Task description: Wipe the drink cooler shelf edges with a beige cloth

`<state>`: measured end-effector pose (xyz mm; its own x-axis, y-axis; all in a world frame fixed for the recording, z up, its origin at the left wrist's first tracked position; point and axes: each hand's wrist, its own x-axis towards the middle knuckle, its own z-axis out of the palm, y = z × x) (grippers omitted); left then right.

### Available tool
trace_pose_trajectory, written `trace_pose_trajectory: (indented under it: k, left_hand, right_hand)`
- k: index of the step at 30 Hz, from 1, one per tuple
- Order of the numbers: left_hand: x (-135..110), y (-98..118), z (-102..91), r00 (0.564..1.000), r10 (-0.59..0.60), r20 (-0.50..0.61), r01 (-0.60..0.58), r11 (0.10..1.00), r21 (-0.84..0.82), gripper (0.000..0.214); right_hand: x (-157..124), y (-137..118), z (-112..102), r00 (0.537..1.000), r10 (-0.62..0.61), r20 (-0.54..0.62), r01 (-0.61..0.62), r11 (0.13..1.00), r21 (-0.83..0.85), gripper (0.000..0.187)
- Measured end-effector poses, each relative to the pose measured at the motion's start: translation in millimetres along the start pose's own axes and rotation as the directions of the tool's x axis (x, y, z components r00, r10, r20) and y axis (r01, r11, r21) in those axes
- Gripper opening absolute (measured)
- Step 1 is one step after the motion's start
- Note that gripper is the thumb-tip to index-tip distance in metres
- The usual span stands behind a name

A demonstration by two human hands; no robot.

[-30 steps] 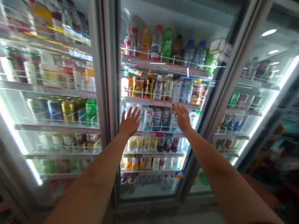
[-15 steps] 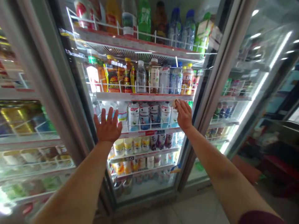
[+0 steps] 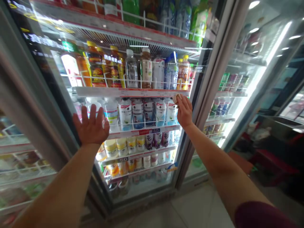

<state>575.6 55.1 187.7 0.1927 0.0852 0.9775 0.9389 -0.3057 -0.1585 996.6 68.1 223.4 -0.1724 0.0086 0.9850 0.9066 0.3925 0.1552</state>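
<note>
My left hand [image 3: 91,126] is spread, fingers up and apart, against the glass door [image 3: 142,190] of a drinks fridge, in front of the bottles at its left side. My right hand [image 3: 184,112] is closed round a small, crumpled, off-white cloth [image 3: 177,98], most of it hidden by the fingers. It rests at the right part of the glass, by the end of a shelf's price strip [image 3: 142,92]. Behind the glass, white-labelled bottles [image 3: 160,112] stand on the shelf between my two hands.
Grey metal door frames [image 3: 206,95] run down both sides. More shelves hold yellow-capped bottles [image 3: 114,68], yellow-lidded tubs [image 3: 122,146] and green bottles [image 3: 131,11]. Another lit fridge section [image 3: 234,84] stands to the right. Pale floor tiles [image 3: 190,209] lie below, with dark red furniture [image 3: 273,164] farther right.
The view has shifted, so the fridge looks larger and its shelves sit higher and more to the left. My left hand stays spread on the left; my right hand keeps the cloth.
</note>
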Motion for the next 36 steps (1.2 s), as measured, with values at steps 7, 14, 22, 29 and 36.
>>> trace_pose_trajectory:
  k: [7,14,22,29,36]
  left_hand:
    - [1.7,-1.0,-0.6,0.998,0.051,-0.038,-0.050,0.999,0.020,0.069]
    - [-1.6,-7.9,0.2,0.997,0.066,-0.039,-0.066,0.998,0.015,0.074]
    - [-2.0,-12.0,-3.7,0.998,0.021,0.059,-0.019,0.999,-0.037,0.079]
    - [-1.6,-13.6,-0.5,0.998,0.057,0.034,-0.057,0.998,-0.006,0.081]
    - [0.1,-5.3,-2.9,0.996,0.085,-0.012,-0.084,0.996,0.023,0.074]
  right_hand:
    - [-43.3,-14.2,1.0,0.939,-0.318,0.134,0.318,0.948,0.024,0.047]
    - [13.2,-0.8,12.6,0.994,0.079,-0.073,-0.084,0.993,-0.079,0.045]
    - [-5.8,-39.4,22.8,0.948,-0.174,0.267,0.196,0.979,-0.060,0.053]
    - [-9.5,-40.6,27.7,0.999,-0.031,-0.033,0.026,0.989,-0.142,0.049]
    - [-19.4,-40.5,28.8,0.994,-0.096,0.059,0.099,0.993,-0.063,0.049]
